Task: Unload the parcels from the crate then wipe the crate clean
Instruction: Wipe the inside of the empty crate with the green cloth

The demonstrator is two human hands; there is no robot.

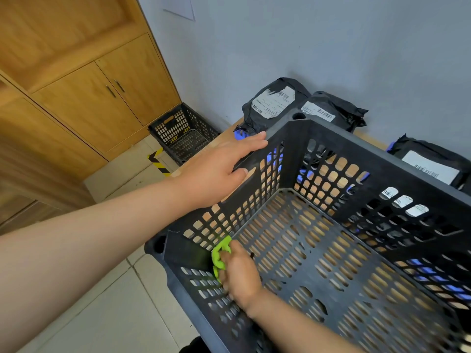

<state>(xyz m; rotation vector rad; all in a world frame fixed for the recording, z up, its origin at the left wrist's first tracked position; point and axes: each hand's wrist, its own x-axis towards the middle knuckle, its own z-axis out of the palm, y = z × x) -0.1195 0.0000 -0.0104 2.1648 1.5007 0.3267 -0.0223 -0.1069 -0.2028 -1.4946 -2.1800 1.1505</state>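
A large black perforated plastic crate point(382, 159) stands on a wooden table, and nothing lies inside it. My left hand point(216, 171) lies over the crate's left rim, fingers stretched along the top edge and thumb hooked inside the wall. My right hand point(238, 273) is down inside the near left corner, gripping a bright green cloth point(219, 256) against the inner wall. Black parcels with white labels lie on the table behind the crate: one point(274, 101) at the back left, a second point(331, 110) beside it, a third point(430, 164) at the right.
A smaller black crate point(183, 133) sits on the tiled floor by the wooden cabinets point(102, 98) at the left. Yellow-black hazard tape point(158, 161) marks the floor near it. A grey wall point(305, 47) runs right behind the table.
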